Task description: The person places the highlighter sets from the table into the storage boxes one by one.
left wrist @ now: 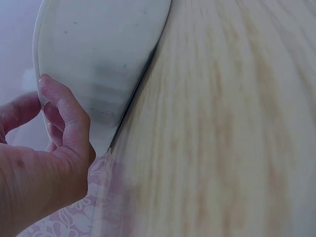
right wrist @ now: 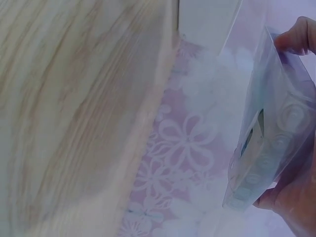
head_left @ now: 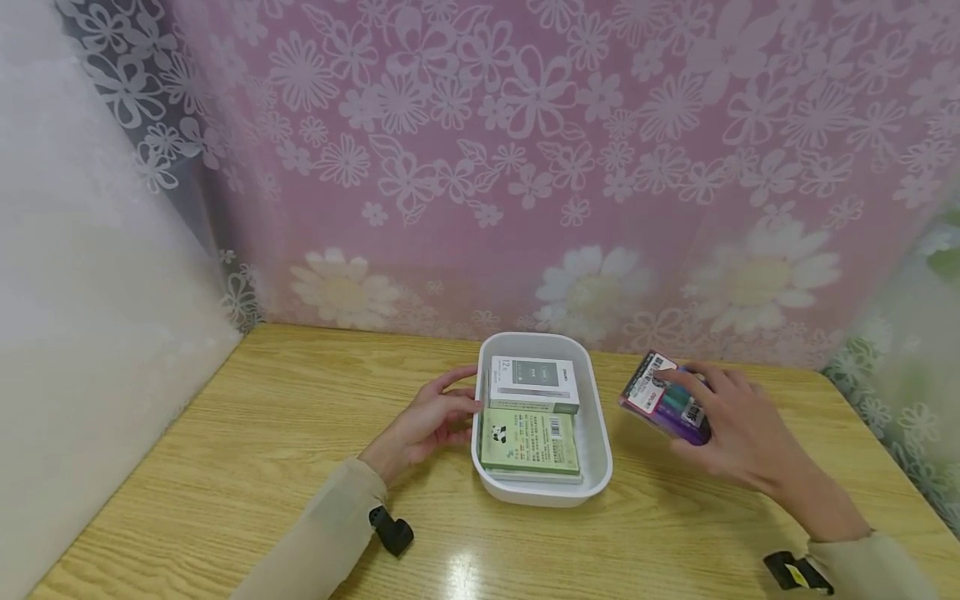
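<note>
A white plastic tub (head_left: 600,442) stands on the table, and my left hand (head_left: 431,417) grips its left rim. In the left wrist view, fingertips of the left hand (left wrist: 59,133) meet at the tub's edge (left wrist: 103,54). Inside the tub lie a white-and-grey box (head_left: 536,383) and a green packet with a panda (head_left: 528,442), with a pale flat item under the packet. To the right of the tub, my right hand (head_left: 738,429) holds a clear plastic pack of markers (head_left: 660,400), purple and teal with a white label. Their round ends show through the pack (right wrist: 266,163) in the right wrist view.
The wooden table (head_left: 300,433) reaches back to a pink flowered curtain (head_left: 450,167). A pale sheet (head_left: 112,292) hangs at the left, and another flowered sheet (head_left: 915,375) at the right. Black wrist cameras sit on both sleeves.
</note>
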The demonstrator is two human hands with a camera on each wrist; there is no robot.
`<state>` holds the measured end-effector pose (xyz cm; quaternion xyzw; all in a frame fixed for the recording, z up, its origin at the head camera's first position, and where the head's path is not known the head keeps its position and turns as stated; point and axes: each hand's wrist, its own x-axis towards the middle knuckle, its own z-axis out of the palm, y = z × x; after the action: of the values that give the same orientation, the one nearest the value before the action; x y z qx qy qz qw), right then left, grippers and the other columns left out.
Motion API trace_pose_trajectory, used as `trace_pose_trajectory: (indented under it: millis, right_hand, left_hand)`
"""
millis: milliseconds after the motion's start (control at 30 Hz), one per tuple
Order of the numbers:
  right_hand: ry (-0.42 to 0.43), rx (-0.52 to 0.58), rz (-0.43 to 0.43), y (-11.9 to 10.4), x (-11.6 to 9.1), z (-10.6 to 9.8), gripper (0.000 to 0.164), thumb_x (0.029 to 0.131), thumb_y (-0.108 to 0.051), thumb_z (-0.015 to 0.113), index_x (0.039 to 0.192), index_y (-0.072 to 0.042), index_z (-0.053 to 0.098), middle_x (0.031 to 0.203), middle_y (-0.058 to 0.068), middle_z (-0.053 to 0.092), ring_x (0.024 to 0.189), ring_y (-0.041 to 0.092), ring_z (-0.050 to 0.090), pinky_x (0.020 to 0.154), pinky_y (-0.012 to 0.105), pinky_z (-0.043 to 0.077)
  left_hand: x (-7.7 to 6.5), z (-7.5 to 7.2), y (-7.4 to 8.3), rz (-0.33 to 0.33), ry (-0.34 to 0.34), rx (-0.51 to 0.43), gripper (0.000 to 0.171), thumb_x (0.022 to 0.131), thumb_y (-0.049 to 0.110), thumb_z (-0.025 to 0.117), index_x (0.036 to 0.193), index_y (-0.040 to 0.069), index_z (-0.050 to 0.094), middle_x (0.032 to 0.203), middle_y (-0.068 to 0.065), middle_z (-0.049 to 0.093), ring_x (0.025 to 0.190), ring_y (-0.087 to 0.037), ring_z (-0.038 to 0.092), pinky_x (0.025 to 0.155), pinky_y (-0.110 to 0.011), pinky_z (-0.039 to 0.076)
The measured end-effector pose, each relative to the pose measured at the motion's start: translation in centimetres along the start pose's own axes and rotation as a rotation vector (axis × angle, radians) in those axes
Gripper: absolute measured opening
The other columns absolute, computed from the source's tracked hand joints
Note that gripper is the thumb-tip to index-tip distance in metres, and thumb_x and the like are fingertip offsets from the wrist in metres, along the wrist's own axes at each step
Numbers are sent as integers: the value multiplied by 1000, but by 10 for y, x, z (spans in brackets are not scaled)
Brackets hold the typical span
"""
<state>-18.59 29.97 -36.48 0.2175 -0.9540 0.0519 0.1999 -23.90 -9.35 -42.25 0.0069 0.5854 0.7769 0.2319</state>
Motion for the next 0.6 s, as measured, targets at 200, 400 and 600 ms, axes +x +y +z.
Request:
trace_pose_trajectory:
  millis: [200, 400, 600]
  right_hand:
    - [-10, -12, -40, -11, 4, -1, 76, 68, -42, 79, 139, -24, 56, 132, 20, 58, 115, 49, 55, 79, 67, 46]
    - [-36, -7, -71, -19, 7, -1, 74, 69, -40, 79, 138, -24, 56, 132, 19, 58, 117, 48, 54, 81, 68, 45]
    - [-101, 16, -87, -32, 12, -9, 75, 70, -40, 78, 141, -28, 56, 137, 17, 58, 120, 45, 54, 88, 67, 44]
  left_hand:
    - [0, 0, 0, 2, -1, 4, 67, 92, 2, 66, 153, 19, 44, 113, -2, 65, 89, -12, 69, 67, -30, 58]
    - [0, 0, 0, -2, -1, 2, 66, 92, 2, 65, 153, 19, 45, 115, -2, 65, 90, -12, 69, 67, -30, 58]
    - [0, -1, 0, -2, -6, 0, 66, 92, 2, 65, 153, 19, 44, 115, -2, 65, 90, -12, 69, 68, -30, 58]
